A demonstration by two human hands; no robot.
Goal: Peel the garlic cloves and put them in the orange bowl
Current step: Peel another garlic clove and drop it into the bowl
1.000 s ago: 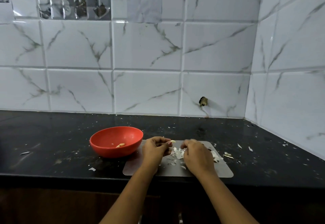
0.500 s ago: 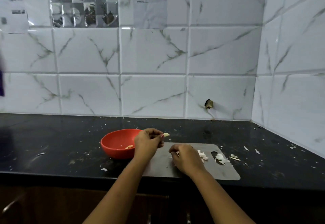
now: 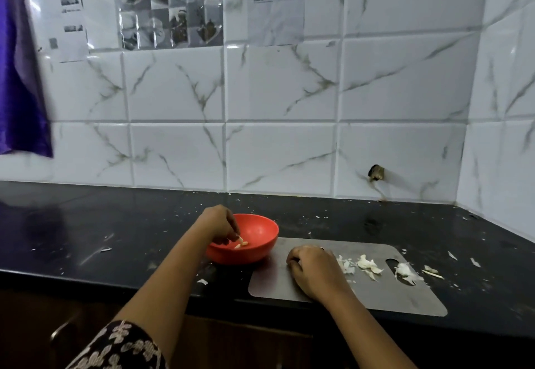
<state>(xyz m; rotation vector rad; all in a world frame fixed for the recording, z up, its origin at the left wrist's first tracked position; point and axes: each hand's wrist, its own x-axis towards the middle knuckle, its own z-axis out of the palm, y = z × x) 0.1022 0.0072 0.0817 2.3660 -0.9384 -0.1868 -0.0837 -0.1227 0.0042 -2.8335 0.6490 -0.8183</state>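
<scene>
The orange bowl (image 3: 260, 232) stands on the black counter, just left of a steel cutting board (image 3: 376, 296). My left hand (image 3: 220, 224) reaches down into the bowl, and its fingertips pinch a peeled garlic clove (image 3: 240, 238) just above two peeled cloves (image 3: 242, 244) lying on the bottom. My right hand (image 3: 312, 270) rests on the left part of the board with its fingers curled under; whether it holds anything is hidden. White garlic pieces and skins (image 3: 367, 264) lie on the board to the right of that hand.
More skins (image 3: 405, 271) cover the board's handle slot, and scraps (image 3: 432, 271) dot the counter (image 3: 115, 238) to the right. Tiled walls close off the back and right side. A purple cloth (image 3: 20, 79) hangs at far left.
My left hand has carried the peeled clove from above the board leftward and down into the orange bowl. My right hand has shifted left off the pile of skins. The view has swung left.
</scene>
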